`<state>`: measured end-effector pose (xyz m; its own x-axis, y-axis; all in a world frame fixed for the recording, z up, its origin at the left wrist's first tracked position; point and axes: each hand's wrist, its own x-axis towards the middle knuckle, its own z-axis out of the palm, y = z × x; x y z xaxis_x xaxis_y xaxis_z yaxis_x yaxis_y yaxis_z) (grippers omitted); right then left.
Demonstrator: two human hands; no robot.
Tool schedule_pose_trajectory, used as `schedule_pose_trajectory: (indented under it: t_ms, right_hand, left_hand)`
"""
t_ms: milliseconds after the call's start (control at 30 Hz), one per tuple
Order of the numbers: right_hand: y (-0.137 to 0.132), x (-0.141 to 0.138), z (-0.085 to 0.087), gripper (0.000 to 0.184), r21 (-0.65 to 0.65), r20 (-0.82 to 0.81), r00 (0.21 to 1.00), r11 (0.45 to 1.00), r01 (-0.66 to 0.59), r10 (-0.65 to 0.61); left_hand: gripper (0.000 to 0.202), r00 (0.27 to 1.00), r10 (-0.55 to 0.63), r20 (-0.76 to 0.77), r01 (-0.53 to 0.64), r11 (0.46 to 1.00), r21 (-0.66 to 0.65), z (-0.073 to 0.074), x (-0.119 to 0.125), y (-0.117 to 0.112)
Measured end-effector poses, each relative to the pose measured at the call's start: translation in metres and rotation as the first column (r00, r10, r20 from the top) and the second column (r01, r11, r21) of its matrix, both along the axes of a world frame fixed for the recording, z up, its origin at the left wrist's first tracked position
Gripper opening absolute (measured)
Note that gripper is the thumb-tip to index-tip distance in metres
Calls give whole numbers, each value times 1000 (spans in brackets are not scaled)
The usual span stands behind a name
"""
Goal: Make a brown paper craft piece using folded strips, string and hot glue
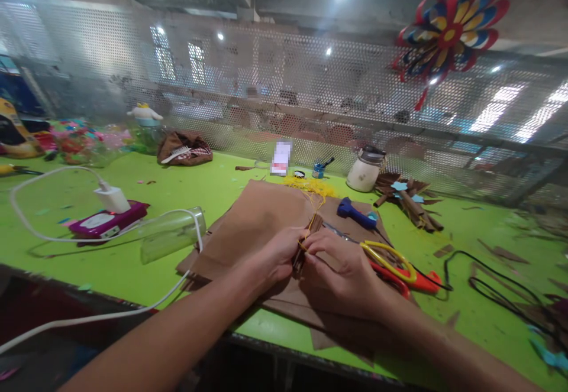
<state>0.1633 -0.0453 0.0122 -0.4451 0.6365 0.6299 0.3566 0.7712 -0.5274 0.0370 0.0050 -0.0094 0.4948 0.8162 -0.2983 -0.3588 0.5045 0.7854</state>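
My left hand (281,253) is closed around a small roll of brown paper (316,224), which stands tilted over a stack of brown paper sheets (239,226). Yellow string (314,201) runs from the far side of the stack to the roll and loops around it. The fingers of my right hand (339,262) are pinched together at the string, against the roll's near side. Just right of that hand lie yellow-handled scissors (402,265), partly hidden by it. A blue-handled tool (357,213) rests on the sheets beyond.
On the green table (231,170), a clear plastic cup (173,238) lies left of the sheets, beside a purple power strip (109,220) with a white cable. A tangle of yellow string (313,185), a blue jar (318,170) and brown paper rolls (415,209) sit farther back. Perforated metal (266,102) stands behind.
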Motion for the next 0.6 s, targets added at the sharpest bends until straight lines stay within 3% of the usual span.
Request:
schedule_pose_trajectory:
  t_ms: [233, 467, 600]
  right_hand:
    - [-16, -5, 5, 13, 53, 113, 994, 999, -2, -4]
    - [-18, -10, 0, 12, 39, 309, 950, 997, -63, 48]
    - [-22, -13, -2, 15, 53, 378, 924, 996, -76, 51]
  left_hand:
    - [6, 995, 92, -28, -92, 996, 23, 5, -2, -1]
    - [24, 987, 145, -63, -148, 988, -46, 10, -8, 2]
    - [22, 981, 164, -103, -169, 985, -42, 9, -6, 0]
